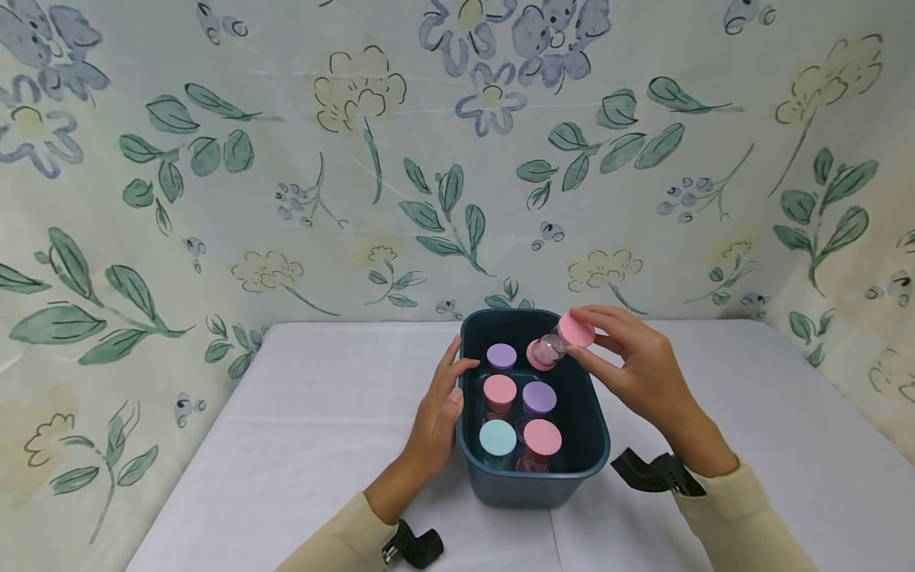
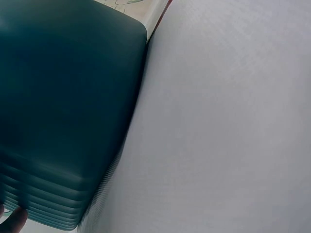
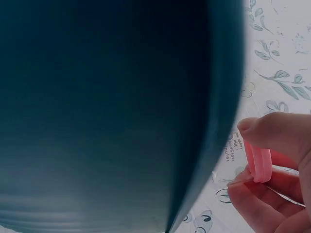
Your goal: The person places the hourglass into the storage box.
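A small clear jar with a pink lid [image 1: 561, 342] is pinched by its lid in the curled fingers of the right hand [image 1: 632, 365] and held tilted above the far end of the dark blue tub [image 1: 593, 429], seemingly so that it clears the five capped jars [image 1: 518, 413] standing inside. The tub's left wall is touched by the straight-fingered left hand [image 1: 439, 413], apparently to steady it on the white table [image 1: 322, 413]. The jars inside are shown only by the head view, whereas the fingertips [image 3: 252, 125] on the lid's edge are seen close up from the right wrist, and only the tub's outer wall from the left wrist

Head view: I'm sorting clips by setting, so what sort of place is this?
Probably a staged tabletop set rather than a lived-in room: a floral printed cloth backdrop, a plain white-covered table, and one dark blue plastic bin of pastel-lidded clear jars.
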`<state>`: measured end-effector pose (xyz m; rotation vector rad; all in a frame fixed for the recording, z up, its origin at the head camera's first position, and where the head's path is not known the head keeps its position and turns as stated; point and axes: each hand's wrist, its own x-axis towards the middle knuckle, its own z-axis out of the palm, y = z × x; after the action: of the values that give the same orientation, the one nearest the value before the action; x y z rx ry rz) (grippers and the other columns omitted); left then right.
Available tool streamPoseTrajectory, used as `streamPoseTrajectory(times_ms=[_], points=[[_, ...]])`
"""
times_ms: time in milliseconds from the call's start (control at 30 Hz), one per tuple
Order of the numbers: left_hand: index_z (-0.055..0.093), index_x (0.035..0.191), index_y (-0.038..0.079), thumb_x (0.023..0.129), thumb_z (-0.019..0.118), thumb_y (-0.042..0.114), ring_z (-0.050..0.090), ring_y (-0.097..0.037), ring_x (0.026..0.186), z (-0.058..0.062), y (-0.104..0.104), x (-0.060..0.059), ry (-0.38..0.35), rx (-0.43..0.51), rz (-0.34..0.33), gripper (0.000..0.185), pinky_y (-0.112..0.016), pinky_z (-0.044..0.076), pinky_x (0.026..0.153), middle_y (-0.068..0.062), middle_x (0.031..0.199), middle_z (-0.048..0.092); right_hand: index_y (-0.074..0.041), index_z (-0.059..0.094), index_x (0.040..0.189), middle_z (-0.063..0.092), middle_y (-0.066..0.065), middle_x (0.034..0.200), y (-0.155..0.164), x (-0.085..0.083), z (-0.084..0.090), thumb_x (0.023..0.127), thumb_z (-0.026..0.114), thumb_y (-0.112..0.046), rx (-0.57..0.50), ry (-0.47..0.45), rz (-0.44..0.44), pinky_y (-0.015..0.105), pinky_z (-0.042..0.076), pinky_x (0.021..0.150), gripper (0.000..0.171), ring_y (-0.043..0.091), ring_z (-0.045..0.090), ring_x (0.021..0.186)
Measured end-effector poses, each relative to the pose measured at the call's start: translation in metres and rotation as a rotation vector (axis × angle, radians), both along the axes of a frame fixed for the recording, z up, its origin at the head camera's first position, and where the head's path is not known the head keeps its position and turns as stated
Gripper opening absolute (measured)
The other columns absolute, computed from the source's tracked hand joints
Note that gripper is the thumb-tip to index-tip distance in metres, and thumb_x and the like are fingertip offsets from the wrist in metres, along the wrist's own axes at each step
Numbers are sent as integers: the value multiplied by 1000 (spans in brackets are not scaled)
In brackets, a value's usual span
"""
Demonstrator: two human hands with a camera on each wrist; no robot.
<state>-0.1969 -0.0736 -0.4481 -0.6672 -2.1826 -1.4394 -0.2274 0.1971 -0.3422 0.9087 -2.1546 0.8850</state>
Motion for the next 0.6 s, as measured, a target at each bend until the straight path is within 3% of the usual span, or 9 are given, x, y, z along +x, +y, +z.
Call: streamPoseTrajectory(times_ms=[600], points=[[43,140,22,98,30,18,17,-22,146,-2,-1,-1,10,-16,14,44,-63,26,107,-1,161,14,-8,62,127,62,8,125,-3,-14,-7,76,80,-5,-68,-182,51,12,46,85,54,20,59,112]])
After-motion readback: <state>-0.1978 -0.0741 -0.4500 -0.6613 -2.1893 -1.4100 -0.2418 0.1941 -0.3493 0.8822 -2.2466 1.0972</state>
